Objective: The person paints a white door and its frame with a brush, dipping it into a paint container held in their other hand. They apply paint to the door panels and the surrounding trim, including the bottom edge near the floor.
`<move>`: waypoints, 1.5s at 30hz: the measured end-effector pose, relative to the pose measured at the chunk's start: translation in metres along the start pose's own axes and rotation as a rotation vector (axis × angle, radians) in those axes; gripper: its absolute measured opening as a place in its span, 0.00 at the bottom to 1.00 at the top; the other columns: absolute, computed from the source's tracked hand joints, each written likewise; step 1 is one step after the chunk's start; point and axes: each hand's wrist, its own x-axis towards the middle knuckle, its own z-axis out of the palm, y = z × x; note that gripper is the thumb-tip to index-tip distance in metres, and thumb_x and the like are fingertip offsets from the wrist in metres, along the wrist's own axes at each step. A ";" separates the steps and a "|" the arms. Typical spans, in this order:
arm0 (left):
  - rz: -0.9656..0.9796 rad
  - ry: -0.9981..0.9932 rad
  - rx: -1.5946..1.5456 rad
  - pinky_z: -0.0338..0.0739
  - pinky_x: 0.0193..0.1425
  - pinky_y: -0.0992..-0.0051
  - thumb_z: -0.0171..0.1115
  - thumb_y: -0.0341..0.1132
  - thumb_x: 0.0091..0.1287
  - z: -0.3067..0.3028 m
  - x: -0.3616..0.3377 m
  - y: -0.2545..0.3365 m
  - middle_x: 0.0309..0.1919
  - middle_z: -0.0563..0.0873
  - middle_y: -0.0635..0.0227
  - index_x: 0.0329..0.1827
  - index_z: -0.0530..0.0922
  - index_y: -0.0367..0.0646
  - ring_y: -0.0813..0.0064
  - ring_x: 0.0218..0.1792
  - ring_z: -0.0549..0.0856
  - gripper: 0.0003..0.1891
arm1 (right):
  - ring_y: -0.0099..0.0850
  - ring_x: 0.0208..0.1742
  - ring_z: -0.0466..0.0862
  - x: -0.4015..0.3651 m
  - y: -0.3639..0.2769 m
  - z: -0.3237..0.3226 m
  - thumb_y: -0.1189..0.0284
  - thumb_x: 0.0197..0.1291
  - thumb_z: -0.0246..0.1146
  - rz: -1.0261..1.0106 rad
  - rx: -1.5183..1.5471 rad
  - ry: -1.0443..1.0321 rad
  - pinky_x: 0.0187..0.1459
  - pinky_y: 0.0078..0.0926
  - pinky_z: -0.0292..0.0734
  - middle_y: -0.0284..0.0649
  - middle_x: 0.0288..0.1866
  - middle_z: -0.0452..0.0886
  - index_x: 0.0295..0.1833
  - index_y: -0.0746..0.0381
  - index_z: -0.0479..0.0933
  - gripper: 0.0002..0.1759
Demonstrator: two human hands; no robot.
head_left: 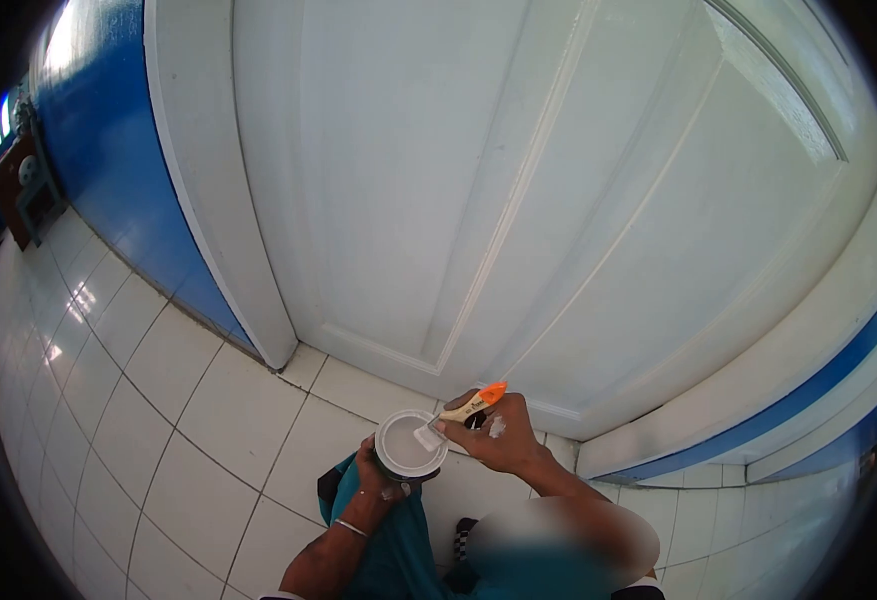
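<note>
A paint can (386,432) with a pale rim and whitish paint inside is held from its left side and underneath by my left hand (380,478), whose fingers wrap round it. My right hand (503,437) grips a paintbrush (472,405) by its wooden handle, which ends in an orange tip. The white-coated bristles point down into the can, over the paint near its right rim. White paint smears mark both hands. Just beyond the can stands a white panelled door (398,200).
White floor tiles (208,440) run under and around me. A white door frame (203,150) and a blue wall (93,120) rise at left. At right is a white and blue wall (748,435). A brown object (20,190) stands far left.
</note>
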 end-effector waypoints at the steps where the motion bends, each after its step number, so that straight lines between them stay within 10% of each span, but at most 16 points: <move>1: 0.015 0.013 0.014 0.80 0.49 0.48 0.46 0.76 0.64 0.000 0.001 0.000 0.63 0.82 0.57 0.75 0.73 0.51 0.51 0.57 0.84 0.46 | 0.23 0.31 0.86 -0.002 0.003 -0.001 0.68 0.63 0.78 0.014 0.038 0.029 0.35 0.25 0.81 0.41 0.34 0.91 0.44 0.67 0.89 0.13; 14: 0.013 -0.011 -0.057 0.76 0.32 0.62 0.45 0.71 0.69 0.022 -0.001 -0.002 0.48 0.84 0.59 0.63 0.78 0.51 0.56 0.39 0.81 0.36 | 0.32 0.36 0.90 -0.064 0.053 -0.036 0.76 0.66 0.74 0.303 0.926 0.604 0.39 0.31 0.88 0.42 0.40 0.89 0.50 0.70 0.83 0.11; 17: -0.009 -0.070 -0.102 0.77 0.35 0.62 0.47 0.72 0.69 0.021 0.000 0.000 0.47 0.84 0.58 0.61 0.79 0.49 0.56 0.39 0.81 0.36 | 0.33 0.46 0.88 -0.077 0.050 -0.068 0.78 0.69 0.69 0.035 0.992 0.839 0.50 0.36 0.87 0.43 0.46 0.87 0.56 0.68 0.80 0.12; 22: -0.002 -0.117 -0.111 0.82 0.41 0.58 0.47 0.71 0.70 0.021 0.000 -0.002 0.47 0.85 0.55 0.64 0.79 0.42 0.52 0.45 0.84 0.40 | 0.36 0.52 0.84 -0.070 0.029 -0.131 0.83 0.65 0.72 -0.665 -0.254 0.973 0.58 0.32 0.81 0.45 0.52 0.86 0.54 0.62 0.84 0.13; 26: 0.003 -0.154 -0.119 0.84 0.43 0.54 0.47 0.70 0.71 0.022 -0.003 0.000 0.48 0.86 0.53 0.64 0.79 0.40 0.49 0.48 0.85 0.40 | 0.40 0.63 0.77 -0.060 0.061 -0.138 0.79 0.53 0.75 -0.693 -0.997 0.774 0.58 0.40 0.76 0.35 0.61 0.84 0.62 0.47 0.89 0.29; 34: -0.002 -0.115 -0.163 0.85 0.45 0.54 0.49 0.70 0.70 0.020 -0.004 0.000 0.49 0.86 0.53 0.65 0.80 0.42 0.49 0.50 0.85 0.39 | 0.40 0.60 0.81 -0.091 0.196 -0.076 0.74 0.57 0.72 -0.410 -0.868 0.207 0.60 0.44 0.74 0.36 0.59 0.83 0.60 0.49 0.89 0.23; 45: -0.015 -0.189 -0.161 0.86 0.46 0.52 0.49 0.70 0.71 0.016 0.001 -0.002 0.53 0.85 0.52 0.68 0.78 0.42 0.49 0.52 0.85 0.40 | 0.41 0.53 0.85 -0.036 -0.025 -0.214 0.93 0.48 0.73 -0.866 -0.831 1.031 0.46 0.33 0.88 0.41 0.52 0.85 0.45 0.61 0.88 0.20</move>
